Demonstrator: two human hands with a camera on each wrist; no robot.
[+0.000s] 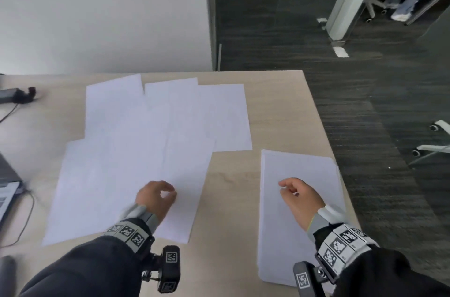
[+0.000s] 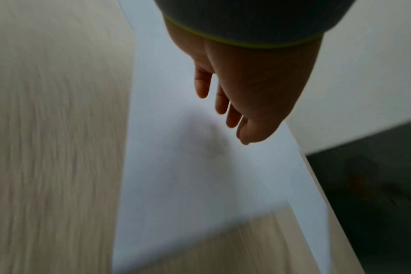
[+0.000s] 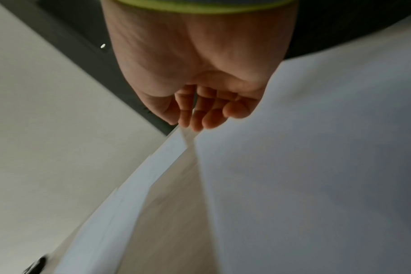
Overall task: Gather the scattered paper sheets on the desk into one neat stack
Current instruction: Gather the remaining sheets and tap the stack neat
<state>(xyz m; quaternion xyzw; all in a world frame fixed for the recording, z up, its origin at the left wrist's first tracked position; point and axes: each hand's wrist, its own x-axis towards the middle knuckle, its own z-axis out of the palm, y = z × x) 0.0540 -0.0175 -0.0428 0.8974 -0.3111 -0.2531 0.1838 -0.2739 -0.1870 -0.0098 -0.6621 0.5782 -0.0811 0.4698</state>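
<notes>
Several white paper sheets [image 1: 136, 150] lie overlapping and fanned out across the middle of the light wooden desk [image 1: 233, 187]. A separate, squarer stack of sheets [image 1: 299, 167] lies near the desk's right edge. My left hand [image 1: 165, 193] hovers over the nearest scattered sheet with its fingers loosely curled, holding nothing. My right hand [image 1: 286, 187] hangs over the stack, also loosely curled and empty. The left wrist view shows relaxed fingers [image 2: 232, 118] above a sheet [image 2: 188, 185]. The right wrist view shows curled fingers [image 3: 200, 118] above paper [image 3: 293, 166].
A black power adapter with a cable [image 1: 17, 95] lies at the far left, and a laptop corner [image 1: 7, 189] sits at the left edge. The desk's right edge [image 1: 323, 126] drops to dark carpet. A chair base [image 1: 433, 145] stands on the floor to the right.
</notes>
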